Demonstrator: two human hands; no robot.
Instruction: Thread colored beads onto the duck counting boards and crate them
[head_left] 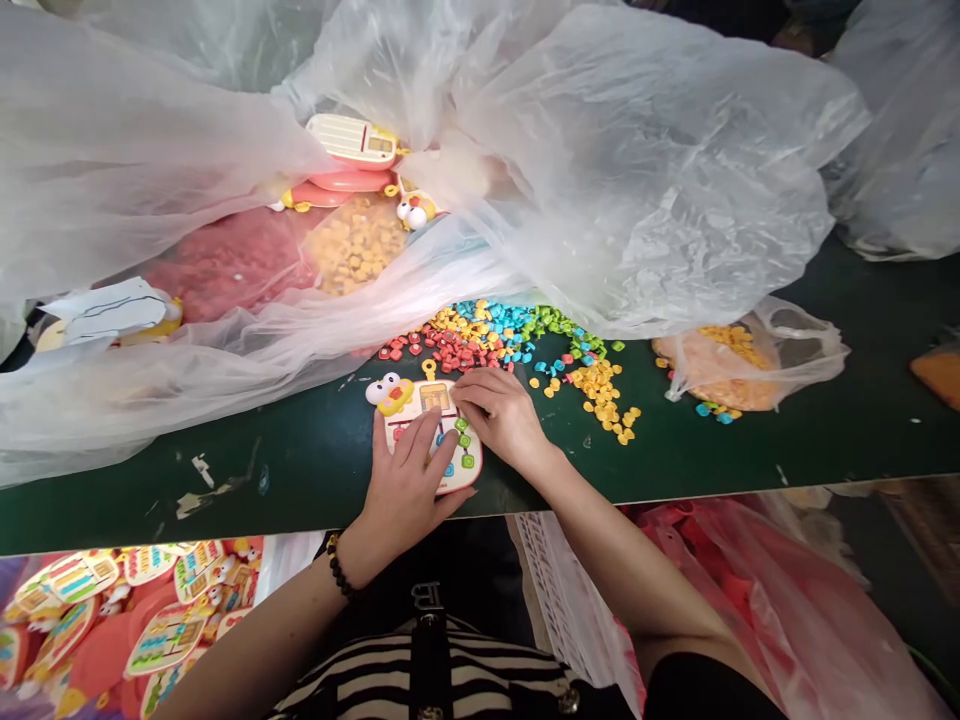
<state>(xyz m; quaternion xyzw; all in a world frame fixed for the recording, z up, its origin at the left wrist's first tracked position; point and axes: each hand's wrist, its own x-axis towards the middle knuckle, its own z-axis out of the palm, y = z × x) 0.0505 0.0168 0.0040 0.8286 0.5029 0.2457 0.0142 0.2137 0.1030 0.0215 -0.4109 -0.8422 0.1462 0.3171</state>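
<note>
A cream and pink toy board with a yellow, big-eyed duck-like head (pixel 454 474) lies on the green table in front of me. It carries coloured tiles, green ones on the right, and a small yellow ring at the top. My left hand (pixel 405 480) holds it, fingers spread across its face and thumb by the lower edge. At the board's upper right, my right hand (pixel 501 412) has its fingertips pinched together; whatever they hold is hidden. Just beyond the board lie loose red pieces (pixel 461 352), blue pieces (pixel 512 325), green pieces (pixel 553 322) and yellow pieces (pixel 602 390).
Large clear plastic sheeting (pixel 660 180) covers the back, with toy parts (pixel 352 140) and bagged yellow pieces (pixel 356 245) among it. A small bag of yellow pieces (pixel 720 370) sits at right. Below the table's edge are piled toys (pixel 97 640) at left and a pink bag (pixel 750 590) at right.
</note>
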